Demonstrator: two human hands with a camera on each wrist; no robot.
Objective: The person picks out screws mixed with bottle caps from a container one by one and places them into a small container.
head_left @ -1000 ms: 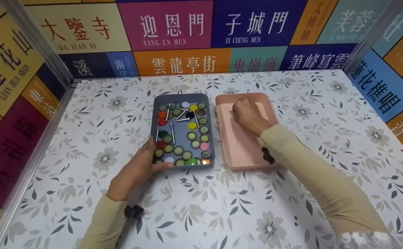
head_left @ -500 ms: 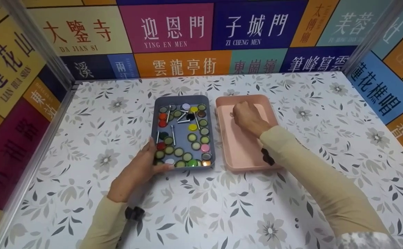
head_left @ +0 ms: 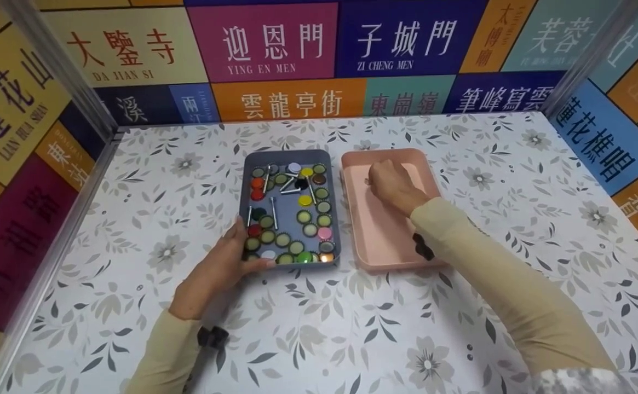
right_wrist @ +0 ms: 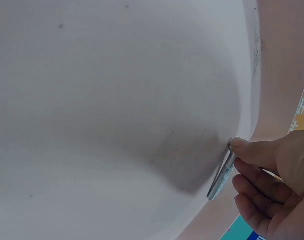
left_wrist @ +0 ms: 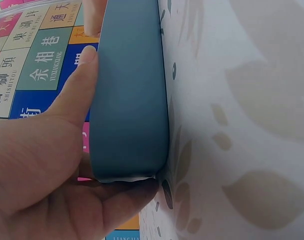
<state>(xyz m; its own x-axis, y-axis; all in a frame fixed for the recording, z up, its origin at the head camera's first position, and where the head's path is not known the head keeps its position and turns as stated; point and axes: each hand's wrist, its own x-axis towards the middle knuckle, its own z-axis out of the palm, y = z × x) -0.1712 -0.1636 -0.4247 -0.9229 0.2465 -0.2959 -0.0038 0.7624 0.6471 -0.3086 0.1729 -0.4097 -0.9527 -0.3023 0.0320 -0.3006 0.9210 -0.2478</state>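
Note:
In the head view my left hand [head_left: 217, 268] holds the near left corner of a blue-grey tray [head_left: 288, 214], thumb along the near rim and fingers against the side. Inside that tray are many bottle caps, among them a pink cap [head_left: 325, 233], and several silver bolts, one bolt [head_left: 274, 213] near the middle. My right hand [head_left: 391, 183] is over the far left part of a pink tray [head_left: 381, 235]. Its thumb and fingers pinch a threaded bolt [right_wrist: 221, 177] close to the pink tray's end wall, in the right wrist view.
The trays stand side by side, a narrow gap between them, on a table [head_left: 297, 328] with a floral cover. Printed panels [head_left: 275, 44] wall in the back and both sides.
Both hands keep their places on and over the trays. The head view shifts only slightly.

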